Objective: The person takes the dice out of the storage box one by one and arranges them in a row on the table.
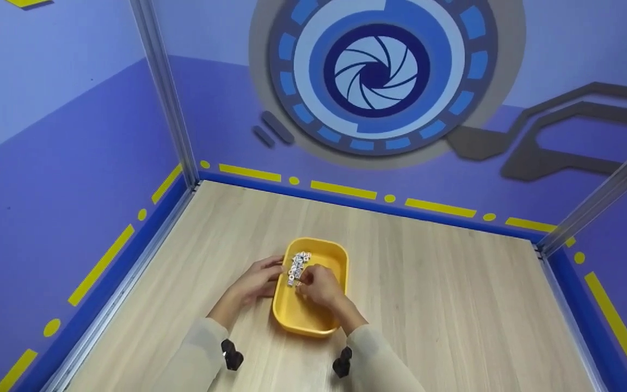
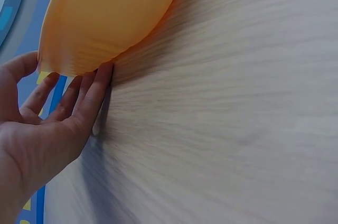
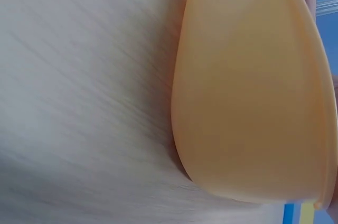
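Observation:
A yellow tray (image 1: pixel 308 321) with rounded corners and raised walls stands on the wooden table. Along its left inner side lies a cluster of small white pieces (image 1: pixel 297 265) with dark and reddish marks; their kind is too small to make out. My left hand (image 1: pixel 259 280) is at the tray's outer left wall. In the left wrist view, its fingers (image 2: pixel 92 97) touch the wall low down while the thumb lies near the rim. My right hand (image 1: pixel 320 284) reaches inside the tray, bent fingers right beside the pieces. Whether its fingertips pinch a piece is not clear.
Light wooden tabletop (image 1: pixel 433 305) surrounds the tray. Blue-purple panels (image 1: pixel 215 109) with yellow dashes enclose the table at the back and both sides, with metal posts (image 1: pixel 166 92) at the corners. A black mount (image 1: pixel 232 355) sits at the left sleeve, another (image 1: pixel 342 362) at the right.

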### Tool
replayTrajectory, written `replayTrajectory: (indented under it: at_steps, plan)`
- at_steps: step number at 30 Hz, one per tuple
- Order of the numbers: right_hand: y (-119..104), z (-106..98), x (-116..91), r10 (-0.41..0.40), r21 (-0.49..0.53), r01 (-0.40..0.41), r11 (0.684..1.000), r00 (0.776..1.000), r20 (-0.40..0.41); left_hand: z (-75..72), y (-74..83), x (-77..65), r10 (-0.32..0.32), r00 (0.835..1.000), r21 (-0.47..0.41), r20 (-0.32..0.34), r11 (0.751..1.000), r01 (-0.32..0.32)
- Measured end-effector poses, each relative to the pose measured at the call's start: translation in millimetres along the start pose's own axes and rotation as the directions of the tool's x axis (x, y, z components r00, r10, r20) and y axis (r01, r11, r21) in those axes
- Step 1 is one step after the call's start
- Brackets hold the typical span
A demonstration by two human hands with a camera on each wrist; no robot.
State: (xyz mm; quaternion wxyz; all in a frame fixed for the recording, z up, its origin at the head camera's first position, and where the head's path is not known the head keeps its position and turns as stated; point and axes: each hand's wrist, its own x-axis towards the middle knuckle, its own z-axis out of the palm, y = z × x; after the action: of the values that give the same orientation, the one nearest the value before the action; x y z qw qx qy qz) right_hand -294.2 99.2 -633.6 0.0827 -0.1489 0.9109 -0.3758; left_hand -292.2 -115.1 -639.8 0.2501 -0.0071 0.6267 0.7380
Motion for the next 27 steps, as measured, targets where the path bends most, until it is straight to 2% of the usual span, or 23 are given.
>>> replayTrajectory:
  at_steps: [6,12,20,27]
  plan:
    - [1.1,1.7,0.3,-0.037,-0.028,0.036,0.999,0.999,-0.023,0.2,-2.1,-0.7,0.010,1.000,-0.010,-0.003,1.000,-0.010]
    - [4.6,6.3,0.0,-0.037,-0.051,0.036,0.998,0.999,-0.020,1.1,-5.7,0.2,0.011,1.000,-0.032,0.012,0.999,-0.011]
    - [3.3,5.7,2.1,-0.077,-0.098,0.074,0.992,0.997,-0.031,0.5,-3.2,0.0,0.014,1.000,-0.008,-0.003,1.000,-0.014]
    - [3.0,7.2,2.4,-0.079,-0.083,0.078,0.994,0.997,-0.016,-0.4,-5.1,-1.3,0.023,1.000,0.004,-0.002,1.000,-0.023]
